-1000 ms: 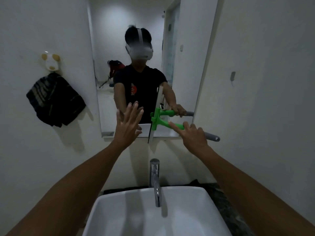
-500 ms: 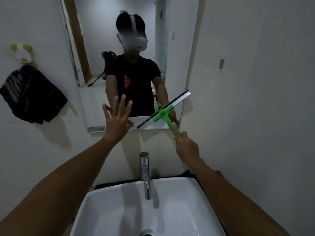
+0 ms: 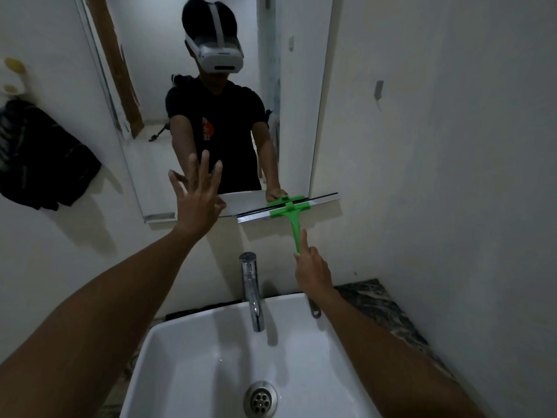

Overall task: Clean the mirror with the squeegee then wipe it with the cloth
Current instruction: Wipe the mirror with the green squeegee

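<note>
While the squeegee (image 3: 287, 210) lies with its blade level along the mirror's (image 3: 180, 116) bottom edge, overhanging its right corner, the handle drops straight down into the right hand (image 3: 312, 268), clamped on it, forefinger extended upward. The left hand (image 3: 197, 197) hovers spread-fingered at that edge's left, so the right hand would make any next stroke.

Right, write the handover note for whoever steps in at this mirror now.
Right hand: shut on the green squeegee handle, forefinger along it.
Left hand: open, fingers spread, at the mirror lower edge.
Squeegee blade lies level across the mirror's bottom right corner, overhanging the wall.
Dark cloth hangs on the wall at left, untouched.
Left: finish squeegeeing if needed, then wipe with the cloth.
</note>
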